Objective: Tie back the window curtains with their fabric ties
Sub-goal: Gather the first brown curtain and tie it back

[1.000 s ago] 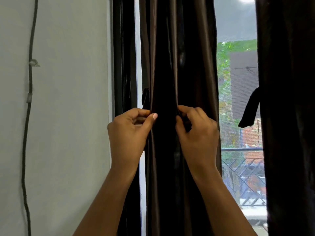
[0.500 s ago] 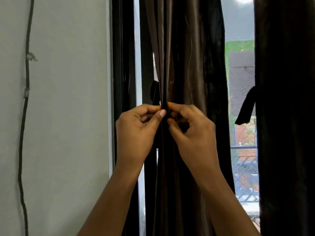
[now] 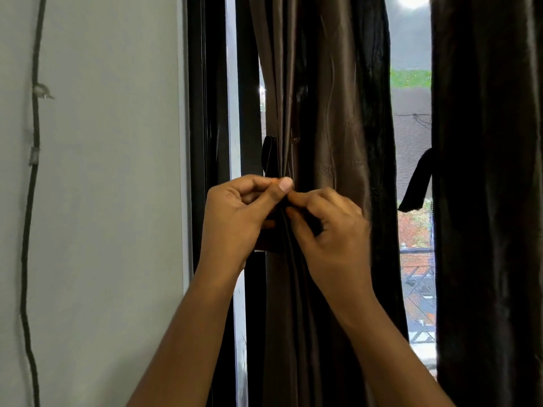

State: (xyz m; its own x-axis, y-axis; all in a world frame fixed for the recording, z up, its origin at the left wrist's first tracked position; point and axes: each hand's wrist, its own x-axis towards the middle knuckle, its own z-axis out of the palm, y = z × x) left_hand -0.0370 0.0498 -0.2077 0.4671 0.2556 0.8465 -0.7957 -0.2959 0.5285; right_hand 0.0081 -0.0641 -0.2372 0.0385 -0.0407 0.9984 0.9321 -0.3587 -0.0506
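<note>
Your left hand point(image 3: 235, 218) and right hand point(image 3: 332, 230) each pinch what seems the tie point(image 3: 269, 155) against the gathered curtain point(image 3: 332, 127) by the left edge of the window frame point(image 3: 205, 113); draw its 2 ends snug, level.

We are drawing our left hand point(image 3: 235, 218) and right hand point(image 3: 332, 230) together, each pinching the fabric tie point(image 3: 269, 157); fingertips that were apart across the curtain point(image 3: 332, 127) are now meeting. Folds between the hands are bunching tighter, and daylight is opening above the left hand.
</note>
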